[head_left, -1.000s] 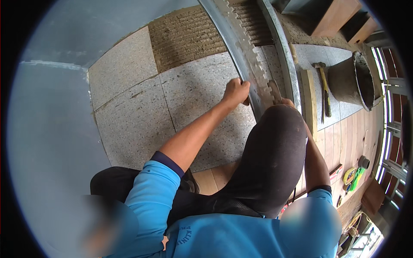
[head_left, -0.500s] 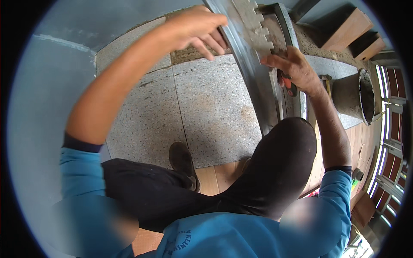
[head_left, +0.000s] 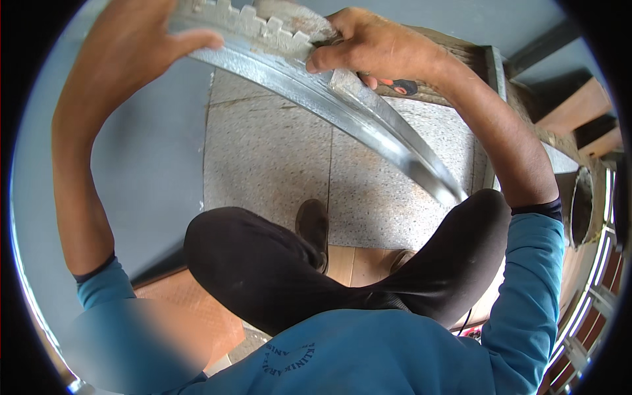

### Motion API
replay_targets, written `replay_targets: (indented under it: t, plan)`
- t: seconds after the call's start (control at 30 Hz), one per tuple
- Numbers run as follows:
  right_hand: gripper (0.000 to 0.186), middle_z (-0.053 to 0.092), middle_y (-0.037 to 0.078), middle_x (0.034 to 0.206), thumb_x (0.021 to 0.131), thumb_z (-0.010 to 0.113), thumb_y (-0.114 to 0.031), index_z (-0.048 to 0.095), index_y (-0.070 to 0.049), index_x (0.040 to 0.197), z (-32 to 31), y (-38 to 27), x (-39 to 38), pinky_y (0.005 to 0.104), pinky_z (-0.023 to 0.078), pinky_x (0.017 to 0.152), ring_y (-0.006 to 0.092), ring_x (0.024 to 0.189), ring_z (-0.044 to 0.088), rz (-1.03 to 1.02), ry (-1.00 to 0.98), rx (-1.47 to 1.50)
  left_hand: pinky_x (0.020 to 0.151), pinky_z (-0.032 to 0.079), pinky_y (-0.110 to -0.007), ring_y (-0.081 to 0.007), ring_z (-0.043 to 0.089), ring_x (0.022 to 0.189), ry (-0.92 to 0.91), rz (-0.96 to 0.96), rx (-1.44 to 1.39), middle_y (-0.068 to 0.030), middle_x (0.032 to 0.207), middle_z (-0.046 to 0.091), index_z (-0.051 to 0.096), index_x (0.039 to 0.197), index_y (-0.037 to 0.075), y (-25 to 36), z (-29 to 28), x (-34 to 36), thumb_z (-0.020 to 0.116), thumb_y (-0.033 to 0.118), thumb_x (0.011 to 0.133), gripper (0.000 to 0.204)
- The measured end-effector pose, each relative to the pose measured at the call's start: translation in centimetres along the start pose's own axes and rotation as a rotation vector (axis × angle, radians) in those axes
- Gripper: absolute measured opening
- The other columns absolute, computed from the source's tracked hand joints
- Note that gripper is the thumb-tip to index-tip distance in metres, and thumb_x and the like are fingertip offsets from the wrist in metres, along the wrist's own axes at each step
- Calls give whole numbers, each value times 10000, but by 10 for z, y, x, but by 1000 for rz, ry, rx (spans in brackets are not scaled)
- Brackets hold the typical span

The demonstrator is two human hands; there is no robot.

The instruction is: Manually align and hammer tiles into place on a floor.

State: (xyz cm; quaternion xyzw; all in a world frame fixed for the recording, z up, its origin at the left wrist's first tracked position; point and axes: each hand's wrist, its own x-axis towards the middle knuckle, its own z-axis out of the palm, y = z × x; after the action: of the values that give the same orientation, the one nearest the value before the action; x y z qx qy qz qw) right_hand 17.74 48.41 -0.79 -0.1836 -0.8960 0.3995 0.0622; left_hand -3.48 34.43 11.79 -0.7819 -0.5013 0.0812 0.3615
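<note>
Clasping a metal bar point(head_left: 359, 122), right hand point(head_left: 378, 46) is curled.

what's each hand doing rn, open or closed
Left hand: thumb at the metal channel; other fingers hidden, grip can't be told.
Right hand: closed, holding an orange-and-black-handled tool.

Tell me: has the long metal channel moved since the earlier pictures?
Yes, leftward in view: the metal channel now crosses the middle tile seam; earlier it was right of it.
</note>
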Motion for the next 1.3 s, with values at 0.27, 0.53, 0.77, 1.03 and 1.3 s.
replay_targets:
  t: [0.27, 0.53, 0.77, 1.03, 1.3]
  plan:
    - [346, 753, 202, 880, 925, 700, -212, 728, 69, 1125, 42, 2, 29, 420, 585, 758, 275, 771, 735, -362, -158, -198, 833, 522, -457, -409, 686, 854, -787, -418, -524, -243, 931, 721, 755, 1064, 2, 31, 22, -60, 788, 364, 811, 443]
    - [294, 724, 171, 790, 946, 662, -213, 735, 59, 1031, 43, 25, 29, 393, 581, 678, 245, 697, 717, -602, -203, -512, 746, 537, -489, -401, 696, 781, -668, -556, -761, -222, 804, 702, 744, 1023, 32, 132, 54, -81, 643, 381, 970, 368]
    - [234, 725, 216, 856, 867, 709, -210, 748, 17, 909, 7, 4, 18, 486, 559, 774, 394, 827, 713, -629, -276, -640, 607, 519, -493, -437, 667, 682, -377, -703, -709, -225, 735, 670, 712, 961, 30, 202, 70, -108, 661, 343, 981, 317]
    - [245, 702, 208, 759, 959, 663, -187, 749, 42, 967, -71, 20, -32, 432, 560, 673, 323, 682, 684, -498, 290, -444, 601, 484, -492, -487, 631, 719, -407, -973, -779, -265, 761, 640, 667, 887, 9, 274, 71, -165, 659, 315, 988, 323]
    - [261, 636, 90, 609, 1003, 662, -177, 741, 61, 931, -52, 169, -86, 366, 511, 512, 181, 554, 587, -138, 372, -191, 626, 497, -474, -492, 644, 733, -401, -1208, -759, -260, 769, 656, 707, 951, 26, 378, 109, -254, 644, 338, 995, 321]
